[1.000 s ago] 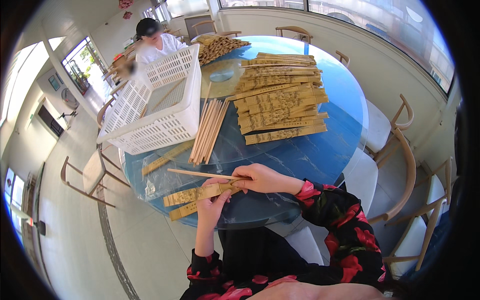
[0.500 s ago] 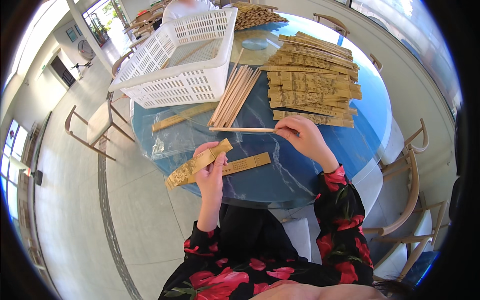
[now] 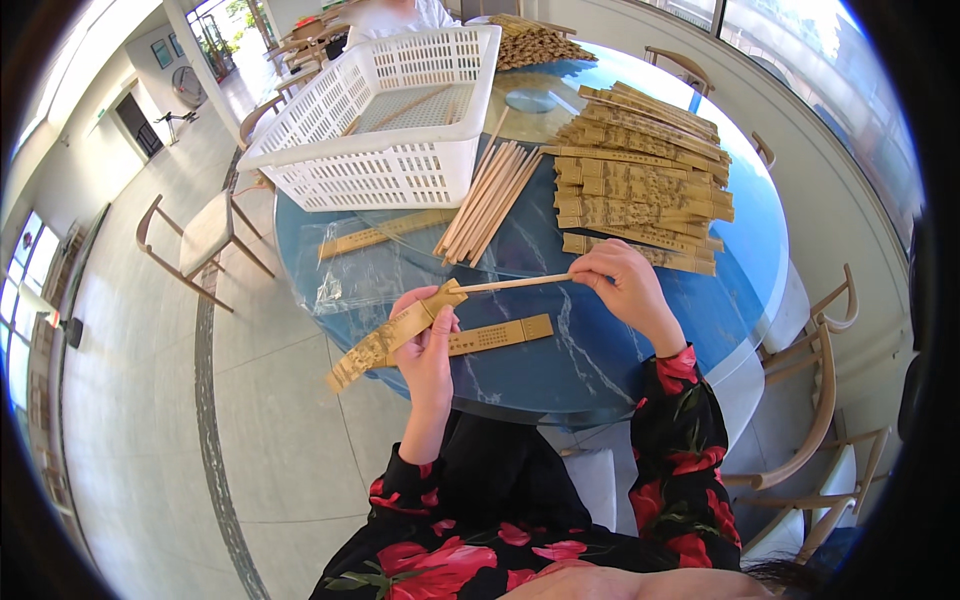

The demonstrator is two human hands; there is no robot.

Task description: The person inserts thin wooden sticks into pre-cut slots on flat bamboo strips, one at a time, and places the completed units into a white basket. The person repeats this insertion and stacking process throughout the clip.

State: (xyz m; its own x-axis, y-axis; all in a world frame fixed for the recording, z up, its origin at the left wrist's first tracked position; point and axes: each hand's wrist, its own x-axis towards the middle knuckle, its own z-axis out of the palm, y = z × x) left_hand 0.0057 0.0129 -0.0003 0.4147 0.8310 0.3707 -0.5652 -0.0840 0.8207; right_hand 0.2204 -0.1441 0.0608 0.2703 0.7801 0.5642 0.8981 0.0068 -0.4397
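My left hand (image 3: 428, 352) is closed round a long gold printed paper sleeve (image 3: 385, 342), which slants with its upper end toward the right. In a pinch, my right hand (image 3: 628, 290) holds one end of a pale wooden chopstick (image 3: 518, 284). The chopstick's other end meets the sleeve's upper end; I cannot tell how far inside it is. Another gold sleeve (image 3: 500, 336) lies flat on the table, partly behind my left hand. Beyond my hands lies a bundle of loose wooden chopsticks (image 3: 492, 205).
A white slotted plastic basket (image 3: 375, 172) stands at the back left of the blue marbled round table (image 3: 590, 375). Stacked gold sleeves (image 3: 645, 190) lie to the right, another pile (image 3: 540, 43) farther back. Clear plastic film (image 3: 350, 283) covers the left side. Wooden chairs (image 3: 205, 235) surround the table; a person sits opposite.
My right hand has lowered slightly and tilted the chopstick, bringing its left end to the sleeve's upper end. My left hand still grips the sleeve. The view has shifted a little.
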